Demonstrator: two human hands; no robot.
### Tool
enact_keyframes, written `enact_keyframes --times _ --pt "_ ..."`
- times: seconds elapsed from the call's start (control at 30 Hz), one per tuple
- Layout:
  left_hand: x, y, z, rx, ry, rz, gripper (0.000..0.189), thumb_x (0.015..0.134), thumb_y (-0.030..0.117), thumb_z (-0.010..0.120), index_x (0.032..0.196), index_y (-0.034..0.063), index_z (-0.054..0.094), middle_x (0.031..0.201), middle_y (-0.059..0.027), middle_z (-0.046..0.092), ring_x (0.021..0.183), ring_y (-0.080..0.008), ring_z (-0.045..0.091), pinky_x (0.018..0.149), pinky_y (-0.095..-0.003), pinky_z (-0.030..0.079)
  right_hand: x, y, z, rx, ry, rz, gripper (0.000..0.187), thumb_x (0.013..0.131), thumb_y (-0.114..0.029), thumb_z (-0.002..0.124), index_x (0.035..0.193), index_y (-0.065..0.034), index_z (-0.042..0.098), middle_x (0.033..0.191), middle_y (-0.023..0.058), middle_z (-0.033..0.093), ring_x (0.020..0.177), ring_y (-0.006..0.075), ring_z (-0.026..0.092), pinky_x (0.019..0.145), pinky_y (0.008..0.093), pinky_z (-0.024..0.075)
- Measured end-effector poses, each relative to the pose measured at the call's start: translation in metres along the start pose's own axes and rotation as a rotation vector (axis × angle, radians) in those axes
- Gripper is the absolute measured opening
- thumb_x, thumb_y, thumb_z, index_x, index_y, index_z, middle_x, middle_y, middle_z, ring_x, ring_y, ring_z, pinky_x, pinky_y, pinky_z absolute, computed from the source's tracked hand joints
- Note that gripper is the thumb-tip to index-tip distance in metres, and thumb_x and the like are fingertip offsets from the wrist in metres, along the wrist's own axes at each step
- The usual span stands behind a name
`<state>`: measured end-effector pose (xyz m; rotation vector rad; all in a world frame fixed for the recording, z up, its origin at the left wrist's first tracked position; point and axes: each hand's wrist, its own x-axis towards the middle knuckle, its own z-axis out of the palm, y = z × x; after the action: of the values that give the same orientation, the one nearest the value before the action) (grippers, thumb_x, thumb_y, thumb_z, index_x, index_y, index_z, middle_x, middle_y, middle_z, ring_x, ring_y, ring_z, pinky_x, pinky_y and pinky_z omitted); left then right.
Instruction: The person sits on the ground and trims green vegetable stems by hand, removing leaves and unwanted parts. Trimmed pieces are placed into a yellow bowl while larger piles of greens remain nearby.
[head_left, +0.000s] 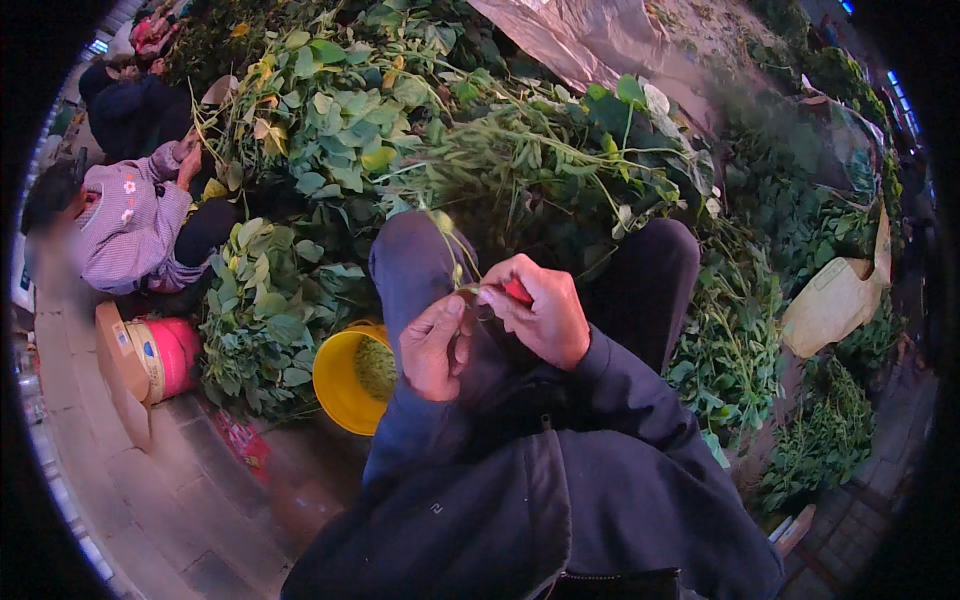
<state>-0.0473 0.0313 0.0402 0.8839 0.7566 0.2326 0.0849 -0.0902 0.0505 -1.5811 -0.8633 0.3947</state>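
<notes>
My left hand (435, 349) pinches a thin green bean stem (459, 251) between thumb and fingertips, above my lap. Several small pods (458, 274) hang on this stem, which rises past my left knee. Against those fingertips works my right hand (544, 307), closed around a small red object (517, 291); its exact kind is hidden by the fingers. Below and left of my left hand stands a yellow bucket (341, 375) with small green beans or pods (375, 367) inside. Beyond my knees lie cut bean plants with clustered green pods (495, 154).
Leafy bean stalks (337, 127) are heaped ahead and at both sides. At left sits a person (135, 217) handling stalks, near a pink bucket (176, 356) and cardboard (120, 367). A beige sheet (577, 37) lies ahead; a tan bag (832, 304) lies right.
</notes>
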Motion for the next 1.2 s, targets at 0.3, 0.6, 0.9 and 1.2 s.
enact_keyframes --times 0.3,0.6,0.9,1.2 --pt "0.015 -0.011 0.002 -0.191 -0.012 0.114 0.013 0.099 0.014 0.069 0.102 0.0027 0.075 0.071 0.0033 0.060 0.055 -0.0047 0.042 0.051 -0.0215 0.031 -0.015 -0.004 0.002 -0.013 -0.092 0.027 0.012 0.102 -0.008 0.062 0.110 0.0008 0.059 0.088 0.0130 0.065 0.075 0.0254 0.062 0.072 0.0331 0.0512" --pt "0.022 -0.013 0.003 -0.153 0.020 0.151 0.008 0.096 0.011 0.074 0.100 0.0046 0.075 0.081 0.0014 0.068 0.057 -0.0032 0.042 0.052 -0.0210 0.031 -0.011 -0.013 -0.010 0.232 -0.204 0.280 0.022 0.103 -0.008 0.059 0.121 0.0036 0.064 0.085 0.0082 0.070 0.065 0.0091 0.060 0.059 0.0263 0.0492" --pt "0.023 -0.022 -0.001 -0.120 -0.077 0.257 0.009 0.098 0.012 0.070 0.098 0.0041 0.074 0.079 0.0019 0.066 0.054 -0.0028 0.040 0.050 -0.0201 0.028 -0.009 -0.008 -0.013 0.407 -0.246 0.430 0.026 0.105 -0.013 0.058 0.124 0.0033 0.064 0.088 0.0047 0.072 0.064 0.0067 0.058 0.058 0.0235 0.0485" --pt "0.026 -0.029 0.002 -0.212 -0.045 0.190 0.007 0.098 0.009 0.070 0.100 0.0045 0.074 0.081 0.0026 0.067 0.054 -0.0015 0.039 0.050 -0.0194 0.028 -0.012 -0.011 -0.018 0.358 -0.258 0.444 0.028 0.105 -0.011 0.056 0.126 0.0055 0.064 0.092 0.0064 0.072 0.065 0.0080 0.057 0.061 0.0230 0.0471"
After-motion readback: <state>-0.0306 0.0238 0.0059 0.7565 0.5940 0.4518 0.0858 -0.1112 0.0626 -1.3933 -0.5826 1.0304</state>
